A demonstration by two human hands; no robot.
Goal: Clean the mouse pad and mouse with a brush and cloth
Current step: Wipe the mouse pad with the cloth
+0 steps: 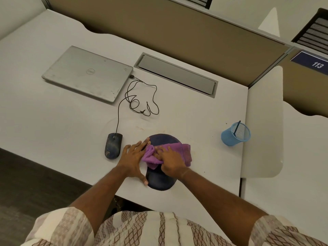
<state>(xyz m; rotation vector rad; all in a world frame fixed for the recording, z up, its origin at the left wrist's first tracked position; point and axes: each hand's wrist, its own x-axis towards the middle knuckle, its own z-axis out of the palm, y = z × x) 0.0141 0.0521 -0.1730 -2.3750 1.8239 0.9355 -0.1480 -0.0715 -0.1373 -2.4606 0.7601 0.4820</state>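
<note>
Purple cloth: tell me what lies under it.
The dark mouse pad lies under the cloth; its near and far ends show. Its middle is hidden by the cloth and the right hand.

Fuzzy purple cloth point(167, 153) on a matt dark mouse pad point(160, 180); scuffed metal laptop point(87, 73); mesh cup point(235, 134).

A single wide-angle camera, worn on the person's head, looks forward and steeply down on a white desk point(71, 121), with the dark mouse pad point(160, 181) just below mid-frame. The view is close: the wearer's patterned shirt point(142, 229) fills the bottom edge, nearer than the mouse pad, and both forearms run up from it toward the pad. Beyond the mouse pad to its left lies a closed laptop point(87, 73); to its right stands a blue mesh cup point(235, 134). A tan partition point(177, 32) beyond the mouse pad crosses the top of the frame at a slant.
</note>
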